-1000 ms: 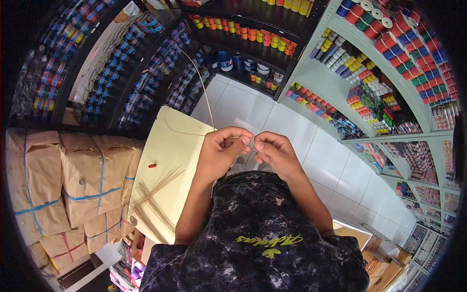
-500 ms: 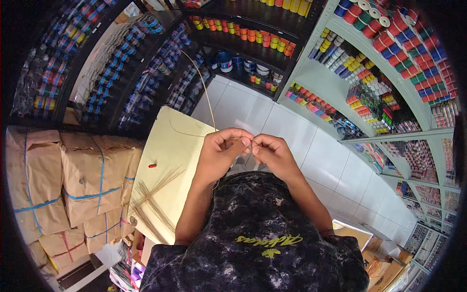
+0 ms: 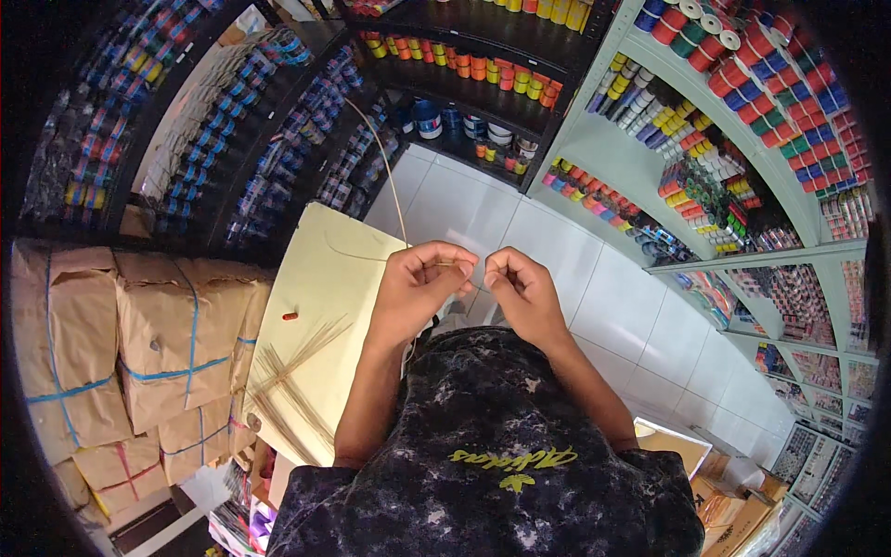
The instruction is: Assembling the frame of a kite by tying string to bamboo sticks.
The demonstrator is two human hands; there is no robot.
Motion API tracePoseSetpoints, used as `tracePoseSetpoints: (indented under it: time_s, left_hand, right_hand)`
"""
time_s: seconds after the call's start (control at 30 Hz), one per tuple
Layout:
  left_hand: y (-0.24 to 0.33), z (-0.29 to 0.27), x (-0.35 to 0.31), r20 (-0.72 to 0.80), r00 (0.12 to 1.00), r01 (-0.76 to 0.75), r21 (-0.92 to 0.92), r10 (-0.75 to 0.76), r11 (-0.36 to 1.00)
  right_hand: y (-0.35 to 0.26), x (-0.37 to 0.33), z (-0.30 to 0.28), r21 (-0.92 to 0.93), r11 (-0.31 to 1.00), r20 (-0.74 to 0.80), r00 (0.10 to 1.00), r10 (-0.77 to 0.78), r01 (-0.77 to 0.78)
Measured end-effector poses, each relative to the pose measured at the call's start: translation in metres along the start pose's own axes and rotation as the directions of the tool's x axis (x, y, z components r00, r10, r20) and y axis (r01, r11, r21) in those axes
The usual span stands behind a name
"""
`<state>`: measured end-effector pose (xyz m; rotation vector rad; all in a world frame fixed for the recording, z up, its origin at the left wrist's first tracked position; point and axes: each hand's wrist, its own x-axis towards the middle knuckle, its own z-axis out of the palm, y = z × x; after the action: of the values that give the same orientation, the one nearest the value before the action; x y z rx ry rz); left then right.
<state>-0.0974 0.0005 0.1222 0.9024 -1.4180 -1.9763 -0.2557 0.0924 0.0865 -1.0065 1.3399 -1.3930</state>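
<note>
Close to the body, the left hand (image 3: 425, 283) is curled, thumb and index finger nearly closed in a pinch; a pale strand (image 3: 395, 195) appears to be held there, arching up and away beyond the knuckles. Just to its right, across a narrow gap, the right hand (image 3: 522, 292) has its thumb and index tips drawn together; whether they grip anything cannot be told. Fine work of this kind is judged best done with the left pinch steady, the right tips close to it, and the strand's springy free length kept from swinging or twisting. A thin dark strand (image 3: 351, 255) curves leftward over the pale yellow tabletop (image 3: 320, 237). On that surface lie a loose, crossed bundle of thin strands (image 3: 295, 382) and, apart from it, a small red object (image 3: 290, 317). Farther off stand dark shelves (image 3: 464, 82) carrying colourful spools.
</note>
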Motion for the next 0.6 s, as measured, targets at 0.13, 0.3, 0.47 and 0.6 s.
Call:
tracePoseSetpoints:
  time_s: [0.13,0.3,0.47,0.6]
  left_hand:
    - [-0.0017,-0.0010,-0.0004,-0.035,0.999,-0.015,0.039,0.016,0.999]
    - [-0.0015,0.0040,-0.0012,-0.076,0.996,-0.034,0.081,0.040,0.996]
    - [0.0016,0.0085,-0.0027,-0.098,0.994,-0.041,0.089,0.050,0.995]
    - [0.0005,0.0088,-0.0038,-0.092,0.995,-0.030,0.095,0.039,0.995]
  right_hand:
    - [0.0062,-0.0003,0.0003,0.017,0.999,-0.006,0.999,-0.046,0.046]
    - [0.0060,-0.0005,0.0013,0.005,1.000,-0.049,0.998,-0.030,0.030]
    - [0.0052,0.0007,0.0027,0.089,0.991,-0.078,0.991,0.110,-0.103]
    - [-0.0020,-0.0001,0.0066,0.111,0.984,-0.067,0.987,0.145,-0.137]
